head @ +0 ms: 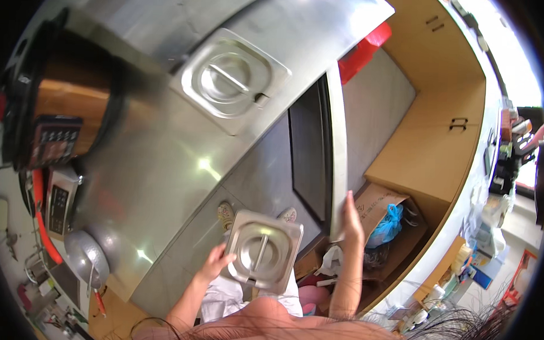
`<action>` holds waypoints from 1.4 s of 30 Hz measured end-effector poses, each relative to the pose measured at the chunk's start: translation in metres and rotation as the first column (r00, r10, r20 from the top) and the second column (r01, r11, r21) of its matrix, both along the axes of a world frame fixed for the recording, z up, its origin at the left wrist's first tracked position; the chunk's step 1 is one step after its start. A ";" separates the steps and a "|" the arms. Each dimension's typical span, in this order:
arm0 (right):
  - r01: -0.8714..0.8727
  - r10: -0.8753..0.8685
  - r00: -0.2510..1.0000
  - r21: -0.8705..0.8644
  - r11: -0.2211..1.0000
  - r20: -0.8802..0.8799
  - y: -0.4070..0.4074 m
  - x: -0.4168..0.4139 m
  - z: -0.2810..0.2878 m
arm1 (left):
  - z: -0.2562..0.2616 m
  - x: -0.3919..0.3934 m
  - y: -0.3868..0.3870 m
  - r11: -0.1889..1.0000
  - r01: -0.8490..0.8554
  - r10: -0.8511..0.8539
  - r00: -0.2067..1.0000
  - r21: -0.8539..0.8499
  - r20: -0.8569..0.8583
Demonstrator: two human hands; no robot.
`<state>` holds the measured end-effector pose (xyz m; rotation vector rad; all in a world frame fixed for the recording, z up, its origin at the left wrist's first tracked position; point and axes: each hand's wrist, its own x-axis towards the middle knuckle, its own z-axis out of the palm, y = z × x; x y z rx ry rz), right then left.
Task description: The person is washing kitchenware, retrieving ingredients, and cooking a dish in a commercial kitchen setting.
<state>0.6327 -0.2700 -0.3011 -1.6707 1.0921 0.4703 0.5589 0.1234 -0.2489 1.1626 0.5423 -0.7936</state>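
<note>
My left hand [217,260] holds the left edge of a square stainless-steel food pan lid [264,249] with a bar handle and a notch. Whether a pan sits under that lid I cannot tell. My right hand [353,222] lies against the outer side of an open steel cabinet door [340,150], near its free end. The door's dark inner panel and black seal [309,158] face the counter. Whether my right fingers curl around its edge is not visible. A similar steel lid [230,76] rests on the stainless-steel counter [164,179] ahead.
At the left are a wok [87,258], a calculator [57,140] and a device with a keypad [60,203]. Wooden cabinets [428,144] line the right side. Below them, a cardboard box [376,205] holds a blue plastic bag [389,228]. Something red [363,52] stands beyond the door.
</note>
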 end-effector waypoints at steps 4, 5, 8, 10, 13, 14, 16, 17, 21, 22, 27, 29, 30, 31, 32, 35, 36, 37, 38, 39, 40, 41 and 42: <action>0.267 -0.374 0.925 0.582 0.768 0.070 0.149 0.011 -0.022 | 0.079 -0.030 0.084 0.981 -0.190 0.183 0.974 0.035 0.136; 0.214 -0.312 0.944 0.519 0.828 0.108 0.178 0.016 -0.033 | 0.092 -0.022 0.096 0.965 -0.249 0.232 0.958 0.087 0.171; 0.179 -0.314 0.941 0.610 0.772 0.122 0.252 0.049 -0.049 | 0.082 0.000 0.152 0.896 -0.396 0.351 0.909 0.202 0.226; 0.123 -0.310 0.938 0.685 0.718 0.157 0.291 0.075 -0.054 | 0.066 0.011 0.190 0.877 -0.451 0.381 0.862 0.166 0.333; 0.160 -0.325 0.931 0.613 0.773 0.166 0.310 0.088 -0.068 | 0.056 0.033 0.227 0.869 -0.445 0.322 0.841 0.217 0.434; 0.162 -0.278 0.951 0.545 0.823 0.137 0.313 0.086 -0.060 | 0.054 0.033 0.236 0.854 -0.473 0.347 0.828 0.216 0.440; -0.043 0.028 0.998 0.257 0.965 0.064 0.293 0.068 -0.056 | 0.060 0.036 0.235 0.852 -0.460 0.336 0.846 0.249 0.414; -0.199 0.187 0.961 0.038 0.979 0.205 0.266 0.056 -0.069 | 0.062 0.044 0.224 0.826 -0.507 0.350 0.804 0.247 0.481; -0.589 0.586 0.763 -0.079 0.804 0.274 0.298 0.006 0.007 | 0.047 0.036 0.221 0.659 -0.576 0.273 0.782 0.483 0.560; -0.684 0.658 0.695 -0.016 0.729 0.288 0.327 -0.009 0.051 | 0.044 0.028 0.224 0.599 -0.547 0.223 0.815 0.584 0.535; -0.981 0.792 0.179 0.166 0.099 0.584 0.480 -0.040 0.217 | 0.101 -0.037 0.223 0.513 -0.655 0.323 0.746 0.555 0.582; -0.962 0.696 -0.273 -0.204 -0.183 0.664 0.561 -0.049 0.253 | 0.140 -0.093 0.257 0.287 -0.705 0.196 0.706 0.649 0.681; -0.949 0.662 -0.317 -0.233 -0.215 0.679 0.602 -0.059 0.255 | 0.151 -0.121 0.280 0.000 -0.707 0.182 0.696 0.707 0.695; -0.831 0.552 -0.539 -0.508 -0.227 0.636 0.642 -0.070 0.229 | 0.163 -0.148 0.308 -0.115 -0.704 0.255 0.661 0.701 0.705; -0.818 0.563 -0.553 -0.528 -0.228 0.614 0.681 -0.083 0.231 | 0.169 -0.173 0.338 -0.399 -0.639 0.104 0.681 0.657 0.725; -0.564 0.515 -0.711 -0.825 -0.012 0.479 0.776 -0.106 0.185 | 0.182 -0.228 0.400 -0.523 -0.323 0.132 0.884 0.789 0.449; -0.565 0.502 -0.720 -0.825 -0.022 0.479 0.795 -0.118 0.174 | 0.163 -0.253 0.412 -0.459 -0.268 0.069 0.940 0.847 0.335; -0.522 0.533 -0.789 -0.790 -0.322 0.304 0.812 -0.128 0.164 | 0.147 -0.272 0.419 -0.394 -0.205 -0.002 0.975 0.896 0.222; -0.458 0.528 -0.841 -0.673 -0.581 0.116 0.816 -0.127 0.164 | 0.142 -0.275 0.423 -0.387 -0.217 -0.011 0.973 0.896 0.231; -0.461 0.541 -0.834 -0.673 -0.578 0.106 0.813 -0.124 0.164 | 0.137 -0.276 0.425 -0.347 -0.270 -0.056 0.962 0.898 0.267; -0.379 0.469 -0.878 -0.736 -0.561 0.094 0.809 -0.120 0.163 | 0.131 -0.276 0.425 -0.302 -0.320 -0.103 0.947 0.898 0.303; -0.294 0.399 -0.914 -0.787 -0.542 0.067 0.800 -0.111 0.163 | 0.128 -0.269 0.417 -0.281 -0.338 -0.120 0.941 0.898 0.316; -0.293 0.404 -0.913 -0.783 -0.549 0.058 0.786 -0.110 0.171 | 0.128 -0.271 0.403 -0.237 -0.328 -0.089 0.945 0.914 0.316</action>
